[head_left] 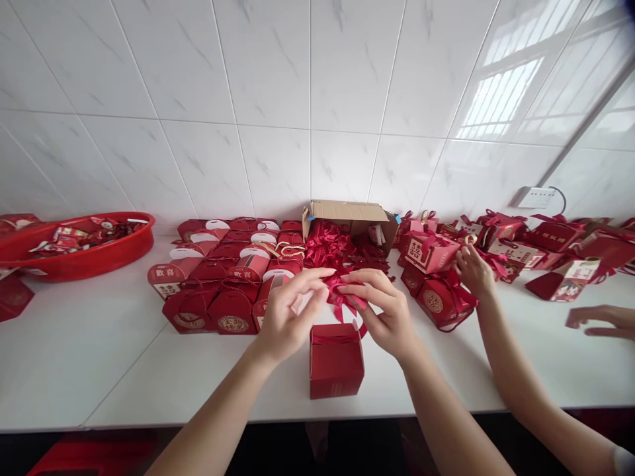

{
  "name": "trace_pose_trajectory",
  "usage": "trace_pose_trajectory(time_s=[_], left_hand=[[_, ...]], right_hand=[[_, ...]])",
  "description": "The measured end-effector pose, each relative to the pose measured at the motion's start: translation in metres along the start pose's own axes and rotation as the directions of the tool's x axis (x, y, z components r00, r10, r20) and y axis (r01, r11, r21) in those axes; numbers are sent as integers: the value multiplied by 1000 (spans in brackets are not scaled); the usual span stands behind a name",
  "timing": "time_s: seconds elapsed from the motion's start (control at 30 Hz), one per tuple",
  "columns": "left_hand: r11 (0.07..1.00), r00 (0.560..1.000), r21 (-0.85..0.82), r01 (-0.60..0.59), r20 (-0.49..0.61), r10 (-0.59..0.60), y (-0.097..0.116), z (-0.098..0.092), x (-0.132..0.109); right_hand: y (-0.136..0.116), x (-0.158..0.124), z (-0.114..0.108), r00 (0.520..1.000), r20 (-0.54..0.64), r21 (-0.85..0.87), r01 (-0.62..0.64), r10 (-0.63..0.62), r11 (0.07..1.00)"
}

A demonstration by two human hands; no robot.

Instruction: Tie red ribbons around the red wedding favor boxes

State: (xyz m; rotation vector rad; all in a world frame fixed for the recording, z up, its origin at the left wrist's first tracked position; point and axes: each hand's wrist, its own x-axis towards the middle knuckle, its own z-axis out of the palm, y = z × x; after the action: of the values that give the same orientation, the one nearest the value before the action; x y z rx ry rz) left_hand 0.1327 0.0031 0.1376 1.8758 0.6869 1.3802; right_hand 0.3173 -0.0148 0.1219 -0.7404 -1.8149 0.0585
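Above a small red gift box (336, 367), both my hands work on a shiny red ribbon bow (339, 305). From the left, my left hand (294, 309) pinches the bow between thumb and fingers. My right hand (385, 309) has its fingers closed on the bow's right side. Loose ribbon hangs down behind the box, and a dark red cord runs across the box top. The box stands upright near the table's front edge. Part of the bow is hidden by my fingers.
Rows of red gift boxes (233, 297) stand left of centre. Behind, a cardboard box (347, 210) holds red ribbons (327, 243). A red basin (119, 248) of small packets sits far left. At right, a co-worker's hands (473, 270) are among ribboned boxes (431, 252) on the white table (198, 383).
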Motion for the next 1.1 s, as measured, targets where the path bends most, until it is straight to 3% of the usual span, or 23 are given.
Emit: trace_pose_trajectory(time_s=[0.1,0.17,0.27,0.43,0.57,0.73,0.93,1.03,1.1], left_hand=[[882,932,369,-294,-92,350,-7,-5,-4],[800,891,498,-333,-112,441,-14,-12,-10],[762,907,603,-235,-147,396,-30,-29,-28],[729,950,683,-44,-197,243,-66,-49,-74],[714,961,700,-8,-193,200,-89,-48,-101],[637,959,768,61,-222,177,-109,-55,-122],[625,974,777,73,-191,124,-118,-63,-128],[624,966,774,105,-228,120,-110,-54,-119],[668,958,734,120,-262,115,-100,-43,-112]], right_hand=[[-3,-13,0,969,-181,70,-157,167,985],[-2,-29,-3,927,-242,96,-273,288,957],[8,-66,-11,846,-284,70,-452,452,889],[34,-133,-19,652,-339,29,-713,678,700],[43,-161,-19,579,-340,-17,-791,741,611],[47,-179,-34,472,-423,-83,-870,773,485],[58,-196,-41,458,-303,-85,-886,836,455],[60,-186,-36,507,-396,-101,-853,765,513],[56,-172,-32,573,-449,-134,-802,685,582]])
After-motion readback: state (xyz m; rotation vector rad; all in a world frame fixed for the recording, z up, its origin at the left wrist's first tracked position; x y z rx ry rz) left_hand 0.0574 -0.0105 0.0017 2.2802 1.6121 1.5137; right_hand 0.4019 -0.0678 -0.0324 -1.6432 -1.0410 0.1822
